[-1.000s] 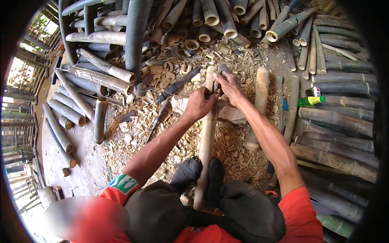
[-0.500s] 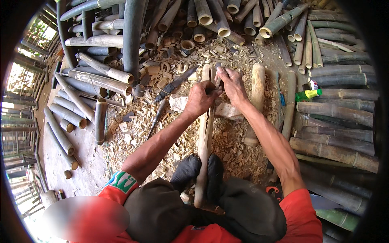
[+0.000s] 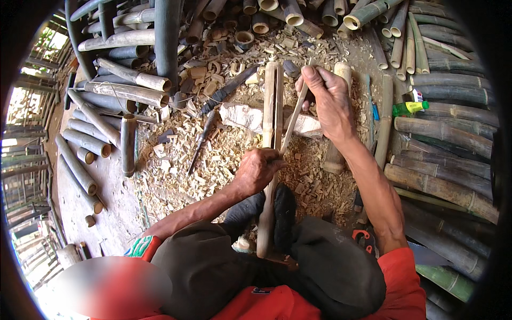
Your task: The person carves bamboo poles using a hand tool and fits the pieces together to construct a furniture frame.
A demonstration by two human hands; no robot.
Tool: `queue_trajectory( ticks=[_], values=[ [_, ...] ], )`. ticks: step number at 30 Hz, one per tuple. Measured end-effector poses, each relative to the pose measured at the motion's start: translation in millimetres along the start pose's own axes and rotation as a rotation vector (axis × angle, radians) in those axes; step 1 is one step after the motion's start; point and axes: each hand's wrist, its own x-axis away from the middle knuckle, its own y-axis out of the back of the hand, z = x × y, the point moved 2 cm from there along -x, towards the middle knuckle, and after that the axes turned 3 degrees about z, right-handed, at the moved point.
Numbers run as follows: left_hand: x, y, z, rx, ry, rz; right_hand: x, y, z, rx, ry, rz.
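An upright-lying split bamboo pole (image 3: pixel 270 90) runs away from me, its lower part between my dark-clad feet (image 3: pixel 284 205) and its upper part across a pale wooden block (image 3: pixel 242 116). My left hand (image 3: pixel 260 170) is closed round the pole about midway, just beyond my feet. Higher up on the right, my right hand (image 3: pixel 328 101) pinches a thin bamboo strip (image 3: pixel 293 124). That strip slants away from the pole at its top and meets it near my left fingers. Part of its upper end is hidden by my right hand.
Wood chips (image 3: pixel 213 165) cover the ground around the block. Two tools, one with a black-wrapped handle (image 3: pixel 212 105), the other a dark spike (image 3: pixel 202 141), lie left of it. A thick bamboo pole (image 3: pixel 334 157) lies to the right. Bamboo stacks (image 3: pixel 445 136) and a green bottle (image 3: pixel 408 108) stand farther right.
My left hand has slid down the pole toward my feet. My right hand has moved right and up, and the strip now leans away from the pole. The view has shifted slightly.
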Motion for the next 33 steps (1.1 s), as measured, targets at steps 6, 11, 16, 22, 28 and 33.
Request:
queue_trajectory(
  ticks=[6,11,16,22,28,33],
  values=[
    [-16,1,13,-0.109,0.062,0.034,-17,18,-25,0.184,-0.31,0.125],
    [-30,-5,33,-0.074,0.138,0.079,22,12,-83,0.491,-0.708,0.527],
    [-80,8,32,-0.166,0.16,-0.015,45,6,-116,0.31,-0.588,0.354],
    [-121,28,36,-0.097,0.185,0.014,10,-2,-105,0.184,-0.627,0.202],
    [-106,25,14,-0.107,-0.008,-0.051,-4,4,-98,0.154,-0.44,0.158],
    [-60,32,-34,-0.077,-0.117,-0.065,41,5,-44,0.408,-0.085,0.129]
  ],
)
